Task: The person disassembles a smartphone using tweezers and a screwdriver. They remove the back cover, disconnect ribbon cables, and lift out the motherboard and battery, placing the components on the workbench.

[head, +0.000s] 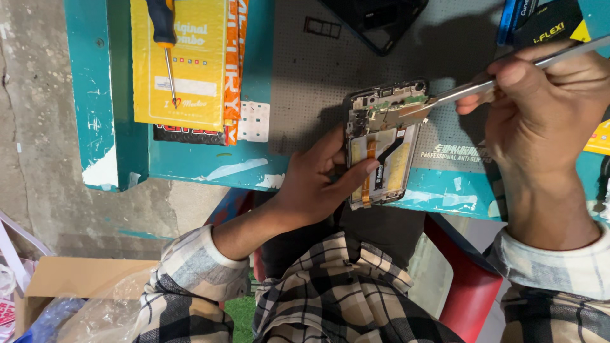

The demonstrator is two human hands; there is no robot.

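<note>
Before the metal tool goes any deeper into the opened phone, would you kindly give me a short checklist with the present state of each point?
1. Left hand steadies the opened phone, thumb across its middle: ok.
2. Right hand grips the metal pry tool firmly: ok.
3. Tool tip sits at the phone's upper board area: ok.
4. Phone fully supported by the grey mat: not ok, its lower end overhangs the table edge.
5. Whether all screws are out: cannot tell.
6. Screwdriver lies on the yellow packet, apart from both hands: ok.
</note>
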